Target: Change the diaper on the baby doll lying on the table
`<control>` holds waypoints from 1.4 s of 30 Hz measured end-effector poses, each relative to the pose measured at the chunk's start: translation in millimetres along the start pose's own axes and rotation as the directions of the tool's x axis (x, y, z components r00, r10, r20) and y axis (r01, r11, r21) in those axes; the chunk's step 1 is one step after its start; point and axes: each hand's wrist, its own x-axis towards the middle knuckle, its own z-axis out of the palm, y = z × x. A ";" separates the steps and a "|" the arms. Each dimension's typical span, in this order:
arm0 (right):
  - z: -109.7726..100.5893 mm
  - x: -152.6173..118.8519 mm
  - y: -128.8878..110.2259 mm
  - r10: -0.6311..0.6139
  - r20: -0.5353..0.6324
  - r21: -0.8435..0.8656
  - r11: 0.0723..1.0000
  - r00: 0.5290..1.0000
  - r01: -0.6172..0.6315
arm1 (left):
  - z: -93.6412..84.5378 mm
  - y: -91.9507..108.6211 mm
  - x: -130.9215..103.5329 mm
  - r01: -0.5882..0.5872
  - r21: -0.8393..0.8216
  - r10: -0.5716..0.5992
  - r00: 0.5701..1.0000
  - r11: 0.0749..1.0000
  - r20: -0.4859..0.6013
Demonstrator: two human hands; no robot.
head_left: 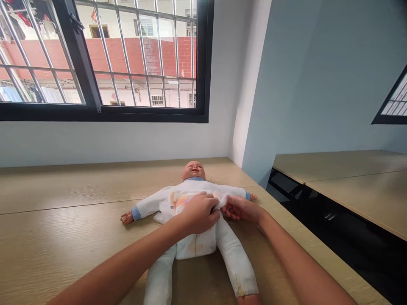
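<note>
1. The doll [193, 212] lies face up on the tabletop [63, 237], legs nearest, toward its right edge.
2. The left hand [200, 212] rests curled on its belly.
3. The right hand [241, 209] pinches the white garment [222, 199] beside it.

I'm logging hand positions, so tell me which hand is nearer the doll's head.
Left. The left hand rests on the doll's belly just below the doll's head; the right hand sits further out by its side.
</note>
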 end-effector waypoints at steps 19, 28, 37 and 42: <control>-6.7 5.2 9.0 -0.021 0.009 -0.021 1.000 1.000 0.022 | 4.8 -2.6 0.1 -0.045 0.041 0.045 0.999 0.998 0.000; -4.3 5.2 7.4 0.028 -0.024 -0.034 0.999 0.999 -0.029 | 3.2 -2.2 0.0 -0.051 0.038 0.051 0.999 0.998 0.008; -4.2 10.1 10.0 0.051 -0.083 -0.132 0.989 0.995 -0.062 | 4.3 -2.7 0.0 -0.045 0.026 0.045 0.999 0.999 0.007; 3.2 13.5 8.3 0.023 -0.150 -0.226 0.973 0.988 -0.057 | 4.8 -2.4 -0.7 -0.043 0.022 0.043 0.999 0.999 -0.005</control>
